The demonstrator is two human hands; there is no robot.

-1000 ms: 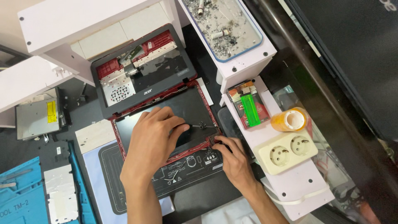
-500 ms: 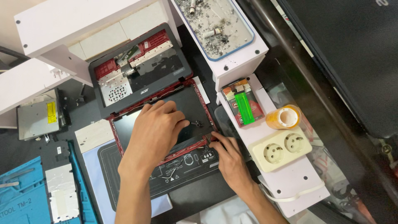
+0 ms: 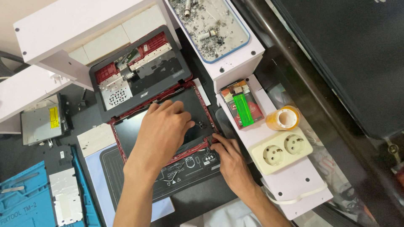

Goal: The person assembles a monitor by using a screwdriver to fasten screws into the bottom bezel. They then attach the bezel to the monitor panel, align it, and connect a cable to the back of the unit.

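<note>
A red-framed laptop panel (image 3: 126, 132) with a dark face lies flat on a black mat (image 3: 185, 172). My left hand (image 3: 162, 130) rests palm down across it, fingertips at its far edge and thumb spread to the right. My right hand (image 3: 229, 157) is at the panel's near right corner, fingertips pinched on the red frame there. Just behind it lies the black laptop base (image 3: 139, 80), opened up, with red inner parts and a small fan grille showing.
A white shelf (image 3: 235, 63) holds a tray of ash and butts (image 3: 210, 25). A red pack with a green lighter (image 3: 242, 107), a tape roll (image 3: 284, 118) and a double socket (image 3: 280, 150) sit right. At left are a drive (image 3: 42, 124) and a blue tool mat (image 3: 25, 197).
The view has shifted a little. Both hands stay on the red-framed panel, the right fingertips settling at its near right corner.
</note>
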